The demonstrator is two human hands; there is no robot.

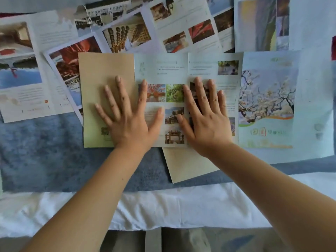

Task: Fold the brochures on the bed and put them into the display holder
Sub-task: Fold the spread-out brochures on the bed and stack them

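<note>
Task stands at an early stage. One brochure (pixel 163 70) lies open on the bed (pixel 45 151) nearest the person, its three panels flat and its creases showing. The left hand (pixel 127 115) presses palm down with fingers spread across the tan panel (pixel 101 70) and the first crease. The right hand (pixel 205 113) lies flat, fingers straight, on the right panel. Neither grips anything. Other unfolded brochures (pixel 181 24) overlap beyond and beside it. No finished fold is visible. The display holder is out of view. Judgement: nearly all work remains.

White bed (pixel 163 206) bears a blue, possibly fleece, blanket (pixel 45 151) under brochures (pixel 267 99).
</note>
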